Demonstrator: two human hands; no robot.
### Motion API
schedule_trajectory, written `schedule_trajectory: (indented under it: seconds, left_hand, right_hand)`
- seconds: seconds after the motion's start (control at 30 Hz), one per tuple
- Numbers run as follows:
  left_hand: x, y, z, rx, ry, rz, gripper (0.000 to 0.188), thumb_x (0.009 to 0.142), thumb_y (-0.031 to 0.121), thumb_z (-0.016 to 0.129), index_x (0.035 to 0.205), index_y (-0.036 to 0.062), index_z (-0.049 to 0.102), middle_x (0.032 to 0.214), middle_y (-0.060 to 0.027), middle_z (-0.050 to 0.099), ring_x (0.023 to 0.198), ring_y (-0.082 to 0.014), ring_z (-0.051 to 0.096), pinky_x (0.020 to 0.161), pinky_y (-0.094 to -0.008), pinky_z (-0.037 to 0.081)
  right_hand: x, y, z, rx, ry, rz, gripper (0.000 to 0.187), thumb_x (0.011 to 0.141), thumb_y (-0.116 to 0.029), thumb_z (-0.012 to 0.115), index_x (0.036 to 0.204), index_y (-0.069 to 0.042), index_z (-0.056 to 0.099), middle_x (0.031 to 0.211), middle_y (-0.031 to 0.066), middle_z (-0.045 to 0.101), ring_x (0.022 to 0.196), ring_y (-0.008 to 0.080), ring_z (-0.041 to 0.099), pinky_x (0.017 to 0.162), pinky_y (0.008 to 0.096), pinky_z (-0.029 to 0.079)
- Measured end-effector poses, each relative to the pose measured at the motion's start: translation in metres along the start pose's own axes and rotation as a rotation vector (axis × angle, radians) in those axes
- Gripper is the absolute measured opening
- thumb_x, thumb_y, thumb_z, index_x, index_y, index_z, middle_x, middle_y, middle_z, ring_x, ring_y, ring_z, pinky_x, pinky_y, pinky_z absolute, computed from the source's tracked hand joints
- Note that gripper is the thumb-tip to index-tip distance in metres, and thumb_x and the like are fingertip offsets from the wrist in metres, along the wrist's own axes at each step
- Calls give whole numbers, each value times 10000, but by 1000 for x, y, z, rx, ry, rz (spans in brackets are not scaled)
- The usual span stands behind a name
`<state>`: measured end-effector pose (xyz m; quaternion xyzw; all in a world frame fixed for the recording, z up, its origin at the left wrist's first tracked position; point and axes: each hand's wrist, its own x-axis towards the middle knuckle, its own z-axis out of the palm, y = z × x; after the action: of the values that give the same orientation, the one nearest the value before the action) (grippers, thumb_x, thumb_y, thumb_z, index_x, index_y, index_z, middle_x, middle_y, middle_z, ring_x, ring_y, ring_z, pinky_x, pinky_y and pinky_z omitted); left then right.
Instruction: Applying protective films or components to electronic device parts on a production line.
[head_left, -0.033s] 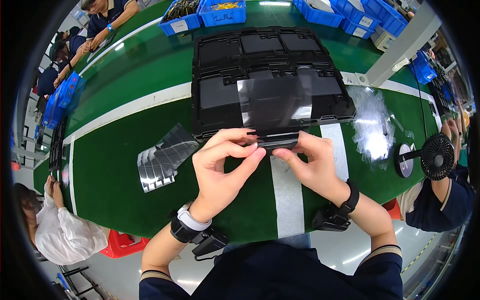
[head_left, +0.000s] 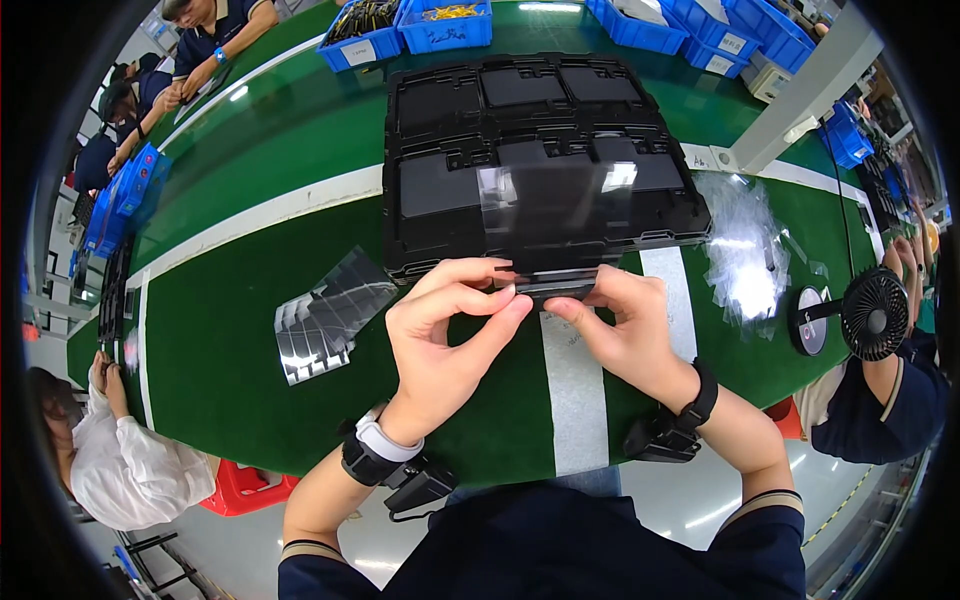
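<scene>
My left hand (head_left: 437, 325) and my right hand (head_left: 632, 325) pinch the near edge of a thin black flat part (head_left: 548, 289) between thumbs and fingers. From it a clear, glossy film (head_left: 557, 205) stands up, seen in front of a black compartment tray (head_left: 402, 235). Its exact kind, and how part and film are joined, I cannot make out. Dark flat panels (head_left: 440, 186) lie in several of the tray's compartments. On the green mat left of my hands rests a fan of clear film strips (head_left: 325, 325).
At the right lie a heap of crumpled clear film (head_left: 745, 255) and a small black fan (head_left: 873, 315). Blue bins (head_left: 445, 30) line the far side. A grey post (head_left: 800, 95) rises at the right. Other people sit at both sides and at the far left.
The clear film has tilted slightly, its upper edge a little lower and its bright reflections smaller. Both hands keep nearly the same place and grip.
</scene>
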<state>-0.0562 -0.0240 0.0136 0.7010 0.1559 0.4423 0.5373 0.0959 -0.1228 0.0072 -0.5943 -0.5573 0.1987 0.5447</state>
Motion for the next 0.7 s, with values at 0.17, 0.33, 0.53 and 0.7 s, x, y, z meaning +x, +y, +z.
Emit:
schedule_trajectory:
  seconds: [0.17,0.33,0.53,0.7]
  left_hand:
    - [6,-2,-4,10,-70,-11,134,695,-47,713,815,-19,662,968,-126,634,899,-180,611,787,-287,491]
    - [13,3,-19,-318,-206,-378,107,765,-22,669,872,-23,666,880,-114,654,806,-143,637,763,-247,516]
    - [14,4,-23,-300,-245,-487,99,771,-4,674,865,-24,653,809,-89,659,770,-113,634,727,-221,508]
    - [10,2,-19,-153,-263,-366,82,758,-24,654,756,-3,575,758,-25,594,699,-57,577,638,-189,469]
  right_hand:
    - [5,2,0,160,-10,61,157,778,-39,670,894,58,627,827,104,635,753,141,633,636,277,548]
    - [4,8,-4,522,-182,211,193,805,-29,644,987,33,622,926,67,632,867,111,597,726,253,516]
    - [4,7,-5,539,-241,266,200,803,-33,649,990,31,620,923,66,638,854,104,598,734,249,504]
    - [4,4,-4,494,-258,261,193,800,-41,653,979,26,625,891,67,652,822,101,605,717,246,511]
